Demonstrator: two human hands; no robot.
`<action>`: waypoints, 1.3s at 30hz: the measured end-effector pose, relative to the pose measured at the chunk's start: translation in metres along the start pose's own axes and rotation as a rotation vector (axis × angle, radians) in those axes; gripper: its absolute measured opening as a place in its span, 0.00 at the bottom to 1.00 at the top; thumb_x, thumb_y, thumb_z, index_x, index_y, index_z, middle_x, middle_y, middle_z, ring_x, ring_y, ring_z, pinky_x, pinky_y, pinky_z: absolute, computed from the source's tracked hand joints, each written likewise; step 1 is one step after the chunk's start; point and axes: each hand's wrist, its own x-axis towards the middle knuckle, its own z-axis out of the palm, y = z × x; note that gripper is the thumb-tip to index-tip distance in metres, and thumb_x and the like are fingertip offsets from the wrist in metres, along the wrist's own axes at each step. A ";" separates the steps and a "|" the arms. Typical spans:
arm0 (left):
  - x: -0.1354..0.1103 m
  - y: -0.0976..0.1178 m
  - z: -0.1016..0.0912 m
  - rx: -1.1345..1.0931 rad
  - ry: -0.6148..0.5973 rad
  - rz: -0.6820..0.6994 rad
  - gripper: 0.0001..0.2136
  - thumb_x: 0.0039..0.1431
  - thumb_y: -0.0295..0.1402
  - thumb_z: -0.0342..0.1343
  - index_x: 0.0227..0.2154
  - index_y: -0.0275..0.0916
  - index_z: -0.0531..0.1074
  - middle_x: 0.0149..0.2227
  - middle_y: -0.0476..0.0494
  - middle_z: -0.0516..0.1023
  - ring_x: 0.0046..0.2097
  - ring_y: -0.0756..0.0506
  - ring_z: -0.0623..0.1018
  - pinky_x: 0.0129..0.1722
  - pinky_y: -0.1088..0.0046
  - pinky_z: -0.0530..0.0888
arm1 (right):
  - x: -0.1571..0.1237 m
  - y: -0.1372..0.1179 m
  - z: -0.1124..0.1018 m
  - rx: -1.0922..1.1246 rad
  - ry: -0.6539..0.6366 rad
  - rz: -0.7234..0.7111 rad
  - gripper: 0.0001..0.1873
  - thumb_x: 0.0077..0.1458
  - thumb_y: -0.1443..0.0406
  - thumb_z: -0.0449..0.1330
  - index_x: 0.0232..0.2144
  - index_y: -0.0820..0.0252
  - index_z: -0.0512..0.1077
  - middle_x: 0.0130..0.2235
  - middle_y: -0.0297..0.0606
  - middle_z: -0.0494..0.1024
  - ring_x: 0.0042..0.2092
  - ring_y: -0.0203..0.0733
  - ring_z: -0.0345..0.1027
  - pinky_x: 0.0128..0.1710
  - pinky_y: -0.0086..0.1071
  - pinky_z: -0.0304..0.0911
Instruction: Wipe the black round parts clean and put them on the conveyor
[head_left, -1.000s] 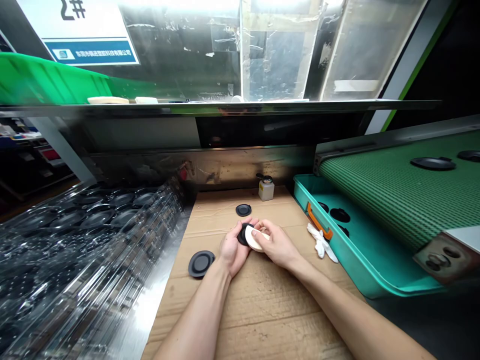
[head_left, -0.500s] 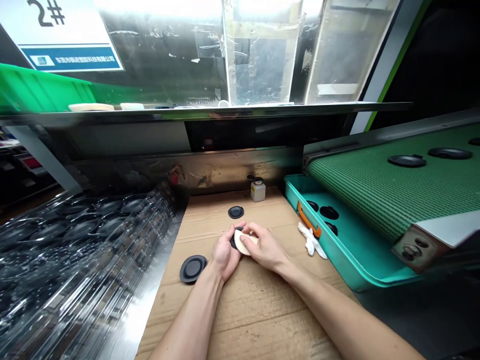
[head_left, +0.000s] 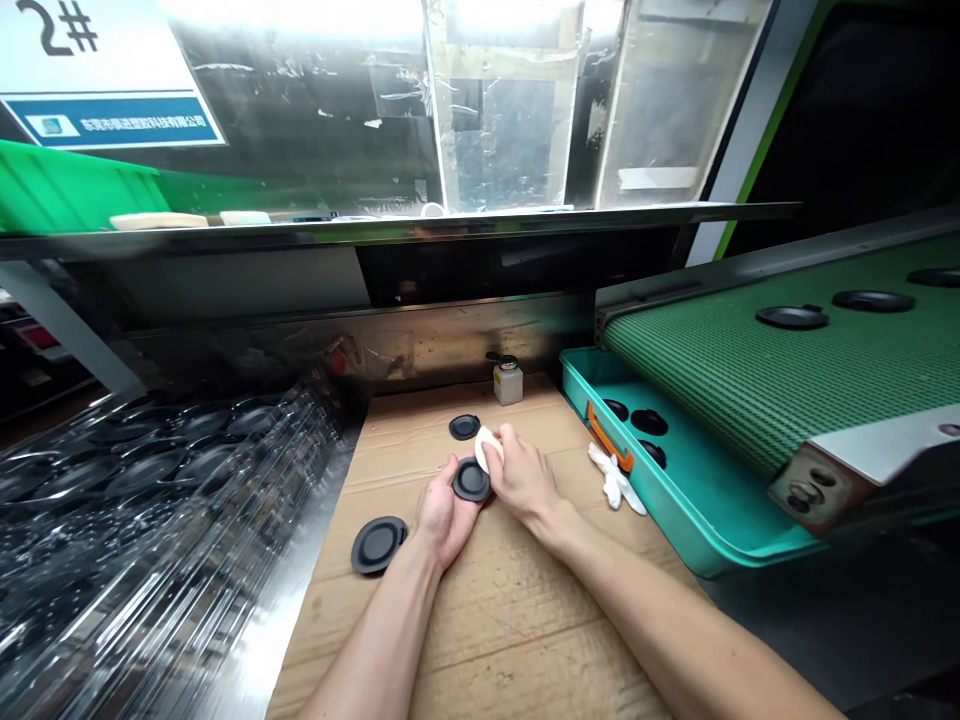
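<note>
Both hands, left [head_left: 448, 522], right [head_left: 526, 482], well inside cardboard [head_left: 480, 640] edges

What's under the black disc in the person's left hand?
The left hand lies beneath the black disc, holding it up on the palm. The disc's underside is covered, so it cannot be seen.

A flattened sheet of brown corrugated cardboard [head_left: 480, 640] covers a steel bench [head_left: 274, 630]. On it lie a wide round black rubber disc [head_left: 379, 545] near the left edge and a smaller round black disc [head_left: 464, 427] further back, the two well apart. At the back stands a small white plastic bottle with a black cap [head_left: 508, 384], upright. Just beside the sheet sits a shallow teal tray [head_left: 750, 545] — three black discs [head_left: 649, 422] and a crumpled white cloth [head_left: 613, 478] lie in it.
</note>
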 end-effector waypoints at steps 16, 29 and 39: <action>-0.002 -0.003 0.003 0.048 0.000 -0.018 0.15 0.63 0.36 0.47 0.43 0.32 0.73 0.44 0.36 0.79 0.48 0.41 0.77 0.53 0.63 0.71 | -0.004 -0.007 -0.005 -0.133 -0.056 -0.020 0.14 0.64 0.55 0.43 0.46 0.54 0.59 0.38 0.40 0.77 0.34 0.45 0.71 0.29 0.32 0.51; -0.001 -0.001 0.004 0.081 -0.025 0.012 0.11 0.61 0.32 0.51 0.41 0.32 0.74 0.44 0.35 0.78 0.46 0.41 0.77 0.51 0.63 0.72 | -0.006 0.003 -0.021 -0.056 -0.067 -0.081 0.12 0.62 0.57 0.47 0.43 0.51 0.65 0.40 0.36 0.77 0.36 0.41 0.70 0.31 0.29 0.52; -0.003 -0.004 0.009 0.149 0.071 0.063 0.12 0.62 0.33 0.50 0.42 0.32 0.73 0.44 0.34 0.78 0.46 0.40 0.78 0.50 0.59 0.73 | 0.004 0.025 -0.015 0.465 -0.164 -0.003 0.10 0.55 0.59 0.55 0.33 0.58 0.70 0.28 0.32 0.75 0.30 0.35 0.67 0.28 0.26 0.56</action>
